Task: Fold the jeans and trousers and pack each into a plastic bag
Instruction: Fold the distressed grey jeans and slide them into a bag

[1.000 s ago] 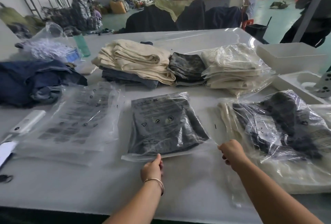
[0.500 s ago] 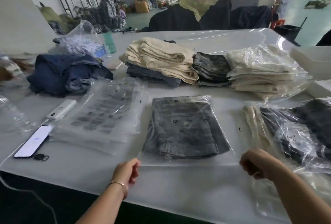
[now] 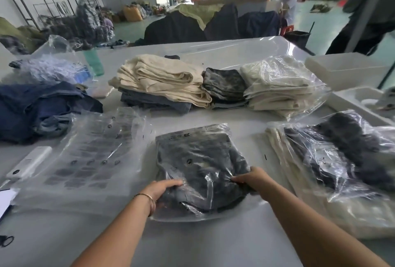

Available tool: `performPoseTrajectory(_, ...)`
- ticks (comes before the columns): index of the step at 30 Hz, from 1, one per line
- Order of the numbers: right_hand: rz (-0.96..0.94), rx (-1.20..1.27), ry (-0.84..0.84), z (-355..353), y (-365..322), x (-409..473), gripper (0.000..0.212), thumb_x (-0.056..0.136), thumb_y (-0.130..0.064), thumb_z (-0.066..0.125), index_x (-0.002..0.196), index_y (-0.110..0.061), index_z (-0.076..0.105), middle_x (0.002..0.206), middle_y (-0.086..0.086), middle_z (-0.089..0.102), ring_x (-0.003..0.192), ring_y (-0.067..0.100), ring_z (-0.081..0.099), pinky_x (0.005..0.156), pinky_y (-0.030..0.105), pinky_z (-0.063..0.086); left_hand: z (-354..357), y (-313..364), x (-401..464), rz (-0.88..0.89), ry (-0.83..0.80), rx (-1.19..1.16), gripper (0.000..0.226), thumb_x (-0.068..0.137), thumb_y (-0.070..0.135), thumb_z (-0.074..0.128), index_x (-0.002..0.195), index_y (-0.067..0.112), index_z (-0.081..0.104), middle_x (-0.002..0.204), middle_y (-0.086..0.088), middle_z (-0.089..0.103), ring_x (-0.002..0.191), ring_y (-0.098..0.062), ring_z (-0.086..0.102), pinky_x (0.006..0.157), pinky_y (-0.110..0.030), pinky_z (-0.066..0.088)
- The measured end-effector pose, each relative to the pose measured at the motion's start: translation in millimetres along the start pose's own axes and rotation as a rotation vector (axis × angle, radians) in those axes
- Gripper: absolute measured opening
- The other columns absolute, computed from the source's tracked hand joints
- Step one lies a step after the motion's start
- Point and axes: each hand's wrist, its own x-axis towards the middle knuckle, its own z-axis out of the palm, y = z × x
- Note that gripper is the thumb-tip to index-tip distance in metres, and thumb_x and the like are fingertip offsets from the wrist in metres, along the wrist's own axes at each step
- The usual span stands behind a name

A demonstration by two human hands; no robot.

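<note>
Nearest the table's front edge, the left hand (image 3: 163, 186), a thin bangle on its wrist, lies over the near left part of a clear plastic bag holding folded dark washed jeans (image 3: 201, 164), fingers bent down onto the film. The right hand (image 3: 250, 178) grips the bag's near right side, fingers curled into the crinkled plastic. The bag rests on the white table (image 3: 192, 243). Left of it lies a stack of empty printed clear bags (image 3: 89, 160); to the right, a heap of bagged dark and cream garments (image 3: 342, 160). Farther back sits a pile of folded cream trousers on blue jeans (image 3: 164, 83), a small folded dark mottled pair (image 3: 224, 85), and bagged cream trousers (image 3: 280, 83). Loose navy jeans (image 3: 40, 108) lie far left.
</note>
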Motion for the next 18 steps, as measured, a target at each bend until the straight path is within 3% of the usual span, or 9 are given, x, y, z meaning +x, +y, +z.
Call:
performPoseTrajectory(3,-0.108,0.007,0.018,-19,-13,-2,0.031,0.071,-0.012,0.083,0.090,-0.012,0.059,0.073,0.004,0.060,0.056,0.014,0.053,0.039,0.019,0.038,12,30,-2,-0.011,-0.151,-0.069,0.047,0.041,0.019,0.079,0.085,0.007,0.068,0.076,-0.015,0.067,0.062,-0.028,0.061,0.072,-0.036,0.052)
performPoseTrajectory(5,-0.215,-0.038,0.118,-37,-23,-7,0.026,0.071,-0.005,0.079,0.091,-0.013,0.063,0.075,0.005,0.062,0.061,0.016,0.056,0.050,0.022,0.044,31,57,-7,0.067,-0.193,-0.113,0.024,0.050,0.014,0.072,0.072,0.007,0.066,0.065,-0.013,0.065,0.055,-0.027,0.059,0.065,-0.035,0.053)
performPoseTrajectory(7,-0.287,-0.194,0.296,-65,-30,-15,0.027,0.074,-0.006,0.070,0.097,-0.020,0.068,0.084,0.003,0.066,0.078,0.022,0.062,0.066,0.026,0.046,61,80,-16,0.161,-0.232,-0.121,0.010,0.059,0.011,0.067,0.069,0.007,0.065,0.068,-0.014,0.064,0.057,-0.027,0.060,0.061,-0.033,0.054)
performPoseTrajectory(10,-0.336,-0.323,0.582,-122,-29,-34,0.044,0.078,-0.010,0.060,0.114,-0.033,0.065,0.104,0.000,0.069,0.099,0.025,0.062,0.080,0.029,0.048,117,104,-30,0.325,-0.343,-0.070,0.007,0.059,0.011,0.069,0.064,0.008,0.073,0.072,-0.013,0.068,0.056,-0.023,0.063,0.057,-0.028,0.053)
performPoseTrajectory(12,-0.342,-0.371,0.785,-163,-22,-49,0.048,0.081,-0.012,0.058,0.123,-0.035,0.061,0.111,0.002,0.069,0.103,0.028,0.061,0.089,0.033,0.046,160,114,-40,0.437,-0.445,-0.082,0.011,0.060,0.012,0.070,0.069,0.010,0.077,0.077,-0.011,0.072,0.062,-0.021,0.067,0.063,-0.028,0.054)
performPoseTrajectory(16,-0.412,-0.418,1.306,-233,-5,-69,0.027,0.082,-0.011,0.062,0.102,-0.028,0.068,0.091,0.000,0.072,0.087,0.024,0.062,0.076,0.033,0.027,250,126,-53,0.574,-0.589,-0.171,0.034,0.070,0.012,0.071,0.103,0.011,0.070,0.094,-0.010,0.073,0.076,-0.023,0.068,0.068,-0.031,0.051)
performPoseTrajectory(18,-0.361,-0.427,1.462,-259,12,-67,0.032,0.083,-0.011,0.064,0.111,-0.026,0.065,0.107,0.002,0.069,0.099,0.024,0.059,0.083,0.035,0.024,291,120,-51,0.530,-0.607,-0.157,0.023,0.079,0.012,0.070,0.102,0.012,0.069,0.091,-0.008,0.074,0.072,-0.020,0.070,0.059,-0.026,0.053)
